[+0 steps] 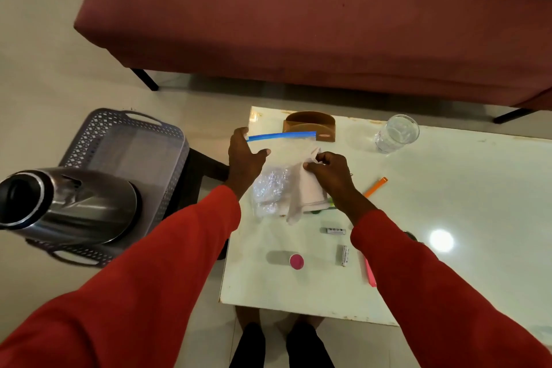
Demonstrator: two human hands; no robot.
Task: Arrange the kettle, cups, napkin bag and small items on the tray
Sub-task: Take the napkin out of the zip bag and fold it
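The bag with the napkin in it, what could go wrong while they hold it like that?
The left hand holds the bag only by its blue top corner, and the right hand pinches the napkin. The napkin might slip out onto the table. The sleeves hang over the batteries, so an arm could roll them off. The glass might tip if bumped.

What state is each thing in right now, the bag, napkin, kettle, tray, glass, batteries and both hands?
Zip bag: held up above the table, blue zip strip uppermost.
Napkin: partly in the bag, pinched.
Left hand: grips the bag's top left corner.
Right hand: pinches the napkin.
Kettle: upright on the tray.
Tray: beside the table, holding only the kettle.
Glass: upright on the table.
Two batteries: lying flat, apart.
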